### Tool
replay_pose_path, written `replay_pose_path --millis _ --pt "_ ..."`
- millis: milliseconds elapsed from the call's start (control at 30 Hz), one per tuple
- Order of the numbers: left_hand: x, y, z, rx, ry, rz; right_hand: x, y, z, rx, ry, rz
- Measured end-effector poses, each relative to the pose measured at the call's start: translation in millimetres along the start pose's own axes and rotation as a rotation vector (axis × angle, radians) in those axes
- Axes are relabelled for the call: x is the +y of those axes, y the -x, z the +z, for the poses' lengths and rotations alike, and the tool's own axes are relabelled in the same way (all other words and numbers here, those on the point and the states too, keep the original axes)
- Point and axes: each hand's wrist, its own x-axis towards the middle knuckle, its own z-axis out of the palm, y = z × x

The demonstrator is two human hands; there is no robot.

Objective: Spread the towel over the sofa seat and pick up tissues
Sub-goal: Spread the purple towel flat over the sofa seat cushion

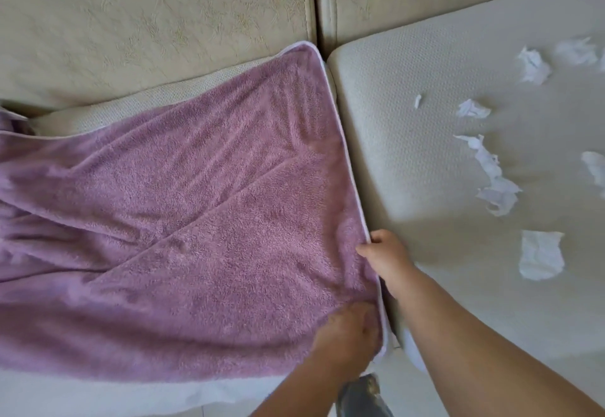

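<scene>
A purple towel point(183, 220) with a pale hem lies wrinkled over the left sofa seat cushion point(108, 108). Its far right corner reaches the gap between cushions. My right hand point(388, 261) pinches the towel's right hem near the front. My left hand point(347, 334) presses down on the towel's near right corner, fingers bent into the cloth. Several crumpled white tissues lie on the right seat cushion point(409, 154): one flat piece point(540, 254) near my right arm, a long torn one point(492, 177), and smaller ones point(533, 66) farther back.
The beige backrest point(157, 23) runs along the top. A seam gap point(324, 46) divides the two seat cushions. A dark shoe or foot point(363, 397) shows at the bottom edge, below the sofa front.
</scene>
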Motion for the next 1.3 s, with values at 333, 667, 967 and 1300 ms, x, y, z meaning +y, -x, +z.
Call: replay_pose_path --millis 333,667,967,1300 --pt "-32 -9 -60 0.3 -0.515 0.215 60 27 6 -0.03 0.138 0.125" --pt "-71 15 -61 0.293 -0.665 0.377 124 70 9 0.278 0.131 0.189" --pt "-129 63 -8 0.174 -0.735 0.59 131 114 40 0.319 0.414 -0.265" --pt "-132 69 -3 0.405 -0.739 0.406 127 132 83 0.021 0.809 -0.834"
